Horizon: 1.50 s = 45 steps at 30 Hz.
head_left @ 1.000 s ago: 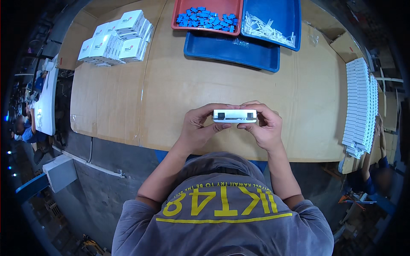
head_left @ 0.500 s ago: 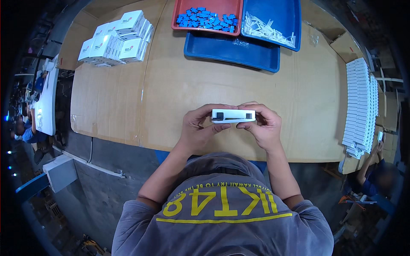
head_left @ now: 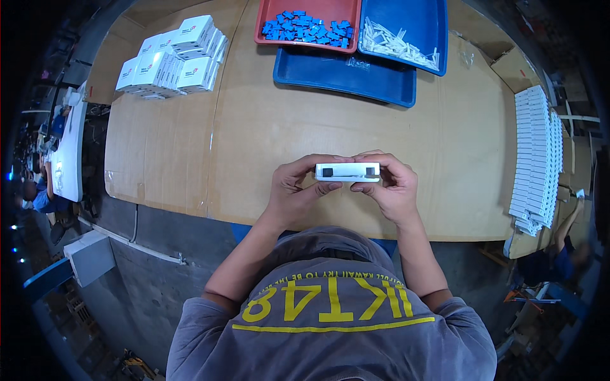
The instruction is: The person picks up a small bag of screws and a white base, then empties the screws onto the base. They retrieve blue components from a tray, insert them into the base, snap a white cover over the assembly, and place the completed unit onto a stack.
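**White block pinched at both ends, held clear of the bench**

White plastic is what your fingers are closed on: a small white rectangular plastic block with two dark square openings (head_left: 347, 171), held level above the near edge of the cardboard-covered workbench (head_left: 267, 127). Your left hand (head_left: 293, 190) grips its left end, thumb below and fingertips on top; your right hand (head_left: 391, 187) mirrors that on the right end. Both grips are closed on the block, which touches nothing else.

The likeliest slip, as I judge it, is the block twisting out of such a shallow fingertip pinch; it would drop past the bench edge toward your lap rather than onto the surface. Squeezing unevenly could also tilt it.

Well ahead of you sit a red tray of small blue pieces (head_left: 309, 25), a blue tray of white slender parts (head_left: 406, 32), and a shallow blue tray (head_left: 343, 73) just in front of them. Stacked white cartons (head_left: 171, 57) lie far left; a long row of white flat pieces (head_left: 537, 159) runs along the right.
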### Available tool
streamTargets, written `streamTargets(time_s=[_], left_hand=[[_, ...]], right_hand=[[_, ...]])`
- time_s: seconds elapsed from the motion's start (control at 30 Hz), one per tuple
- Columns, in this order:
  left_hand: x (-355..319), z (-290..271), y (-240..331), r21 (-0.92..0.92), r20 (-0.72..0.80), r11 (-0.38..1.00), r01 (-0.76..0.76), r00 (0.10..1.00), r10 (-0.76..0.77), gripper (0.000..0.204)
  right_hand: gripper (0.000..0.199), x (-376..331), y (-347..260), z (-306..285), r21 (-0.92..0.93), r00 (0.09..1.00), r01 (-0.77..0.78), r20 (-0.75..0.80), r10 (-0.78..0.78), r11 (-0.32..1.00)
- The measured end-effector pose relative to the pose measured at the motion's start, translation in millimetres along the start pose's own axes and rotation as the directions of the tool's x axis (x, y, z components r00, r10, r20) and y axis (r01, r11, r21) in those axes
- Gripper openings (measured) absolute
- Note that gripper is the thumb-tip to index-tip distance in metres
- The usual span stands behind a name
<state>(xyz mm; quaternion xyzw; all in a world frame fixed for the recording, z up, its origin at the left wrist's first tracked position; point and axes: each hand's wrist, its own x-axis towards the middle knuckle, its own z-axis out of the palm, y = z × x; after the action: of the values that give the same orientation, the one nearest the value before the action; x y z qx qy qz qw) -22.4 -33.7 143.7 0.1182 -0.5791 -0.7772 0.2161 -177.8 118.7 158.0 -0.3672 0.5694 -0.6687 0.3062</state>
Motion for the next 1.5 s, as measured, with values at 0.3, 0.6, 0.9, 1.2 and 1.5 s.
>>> streamTargets(time_s=[0.3, 0.6, 0.9, 1.2, 1.5], left_hand=[[0.1, 0.6, -1.8, -0.014, -0.009, 1.000, 0.014, 1.000, -0.014, 0.036], [1.2, 2.1, 0.5, 0.000, 0.001, 1.000, -0.020, 1.000, 0.020, 0.036], [1.2, 14.1, 5.3, -0.165, -0.129, 0.986, -0.004, 0.991, -0.017, 0.038], [-4.0, 3.3, 22.3, 0.357, 0.018, 0.928, -0.103, 0.994, 0.104, 0.039], [0.1, 14.3, 53.2, 0.549, 0.060, 0.822, -0.154, 0.988, 0.145, 0.035]], right_hand=[[0.038, 0.8, 1.7, -0.5, -0.008, 1.000, 0.021, -0.005, -0.021, 1.000], [0.036, 1.8, -0.2, -1.0, -0.060, 0.999, 0.038, -0.007, -0.039, 0.997], [0.040, -6.3, 7.0, -4.8, 0.137, 0.987, -0.129, -0.082, 0.141, 0.982], [0.046, 7.9, -38.8, 5.4, -0.322, 0.992, 0.129, 0.052, -0.118, 0.938], [0.033, 7.5, -37.1, 2.9, -0.328, 0.980, 0.185, 0.127, -0.151, 0.926]])
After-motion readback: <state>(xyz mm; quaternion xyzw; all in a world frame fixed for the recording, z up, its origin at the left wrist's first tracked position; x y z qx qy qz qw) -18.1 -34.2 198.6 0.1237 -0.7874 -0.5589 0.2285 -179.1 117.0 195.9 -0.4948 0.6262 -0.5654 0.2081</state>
